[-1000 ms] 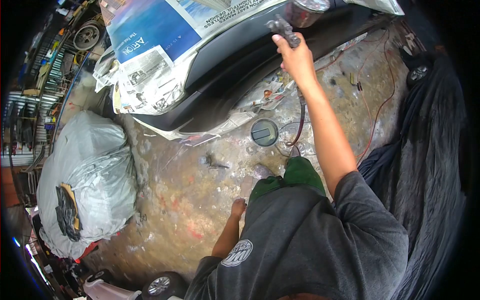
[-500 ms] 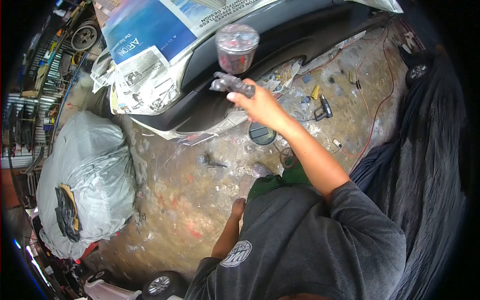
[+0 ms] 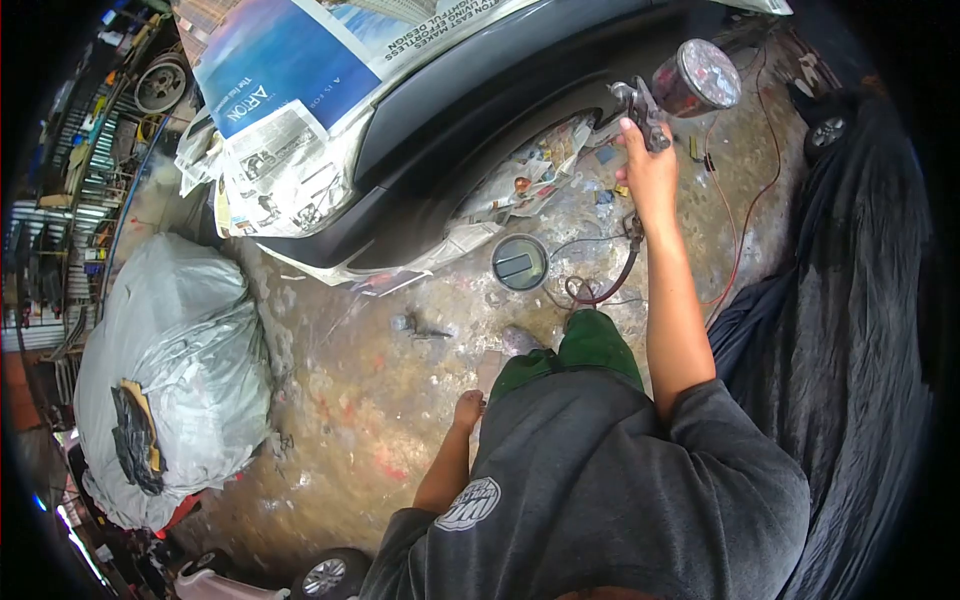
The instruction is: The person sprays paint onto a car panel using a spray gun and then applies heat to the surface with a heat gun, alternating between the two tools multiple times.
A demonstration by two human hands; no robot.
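In the head view my right hand [image 3: 650, 170] grips a spray gun [image 3: 645, 112] with its arm stretched out. A paint-smeared clear cup [image 3: 698, 78] sits on the gun, tilted to the right. The gun is close to the dark car panel [image 3: 440, 110], apart from it, near the wheel arch. A dark hose [image 3: 622, 277] hangs below my hand. My left hand [image 3: 468, 410] hangs low at my side, away from the car; its fingers are too small and foreshortened to read.
Newspaper [image 3: 270, 155] masks the car above the panel, and more paper [image 3: 530, 175] covers the wheel. On the floor stand a round tin [image 3: 520, 262] and a small grey tool [image 3: 420, 327]. A covered bulky object [image 3: 190, 360] is at left; a dark sheet [image 3: 850, 300] drapes at right.
My right hand has swept the spray gun to the right along the car panel, its cup now leaning right. My left hand stays low at my side.
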